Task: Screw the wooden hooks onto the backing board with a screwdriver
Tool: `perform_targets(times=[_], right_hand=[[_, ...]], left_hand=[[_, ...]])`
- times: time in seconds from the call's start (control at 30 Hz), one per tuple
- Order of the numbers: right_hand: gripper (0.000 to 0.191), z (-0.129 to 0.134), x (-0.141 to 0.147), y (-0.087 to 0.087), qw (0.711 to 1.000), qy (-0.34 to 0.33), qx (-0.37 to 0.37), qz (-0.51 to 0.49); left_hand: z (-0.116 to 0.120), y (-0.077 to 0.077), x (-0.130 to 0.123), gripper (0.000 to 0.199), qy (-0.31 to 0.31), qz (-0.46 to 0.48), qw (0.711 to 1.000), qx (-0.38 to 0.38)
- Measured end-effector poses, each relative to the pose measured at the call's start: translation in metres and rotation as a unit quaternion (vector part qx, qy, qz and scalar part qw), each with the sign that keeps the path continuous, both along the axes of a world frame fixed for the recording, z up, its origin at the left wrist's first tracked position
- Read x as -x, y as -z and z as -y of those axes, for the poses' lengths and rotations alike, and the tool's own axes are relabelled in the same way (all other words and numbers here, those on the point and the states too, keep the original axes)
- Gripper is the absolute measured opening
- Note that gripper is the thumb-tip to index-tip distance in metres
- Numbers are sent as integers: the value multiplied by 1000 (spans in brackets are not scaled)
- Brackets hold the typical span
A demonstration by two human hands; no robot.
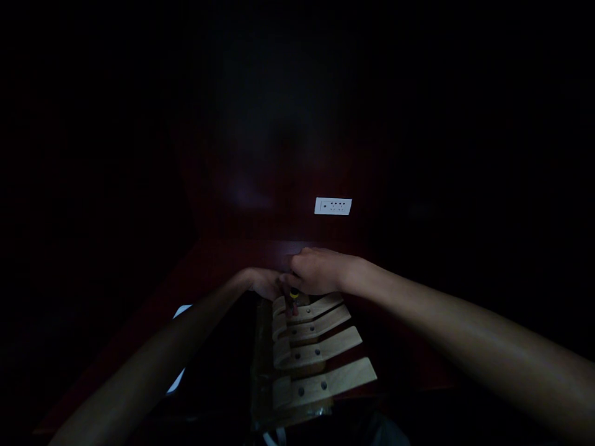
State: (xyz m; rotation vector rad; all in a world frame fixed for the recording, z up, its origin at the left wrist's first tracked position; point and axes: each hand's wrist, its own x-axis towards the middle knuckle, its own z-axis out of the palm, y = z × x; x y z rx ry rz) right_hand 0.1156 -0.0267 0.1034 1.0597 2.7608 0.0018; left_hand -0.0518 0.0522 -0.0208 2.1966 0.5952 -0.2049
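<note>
Right hand (317, 271): curled tight round yellow-banded tool (294, 293), mostly covered by fingers, end pointing down. Left hand (268, 284): just left of right hand, fingertips down by tool and farthest strip; grip too dark to tell. Four pale bent wooden strips (344, 342), dark screws (324, 385) in them, run in row from under hands toward wearer, on taped base (261, 371). Dark red desk (160, 303) below. White socket plate (333, 206) beyond right hand, on wall. Pale flat object (176, 379) partly behind left forearm.
</note>
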Motion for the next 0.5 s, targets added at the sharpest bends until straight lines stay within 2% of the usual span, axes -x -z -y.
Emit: perform_targets(times=[0.13, 0.2, 0.27, 0.4, 0.5], right_hand=[[40, 4, -4, -6, 998, -16, 56, 1], [32, 7, -3, -10, 997, -43, 67, 2], [26, 8, 0, -13, 997, -37, 63, 18], [35, 9, 4, -15, 998, 6, 47, 50], [36, 9, 2, -14, 999, -22, 45, 7]], left_hand=[[0, -1, -2, 24, -4, -16, 1000, 20], [1, -2, -3, 21, 4, -20, 1000, 15], [2, -4, -4, 19, 5, -16, 1000, 9], [3, -6, -3, 20, -2, -30, 1000, 3], [2, -4, -1, 21, -8, -68, 997, -24]])
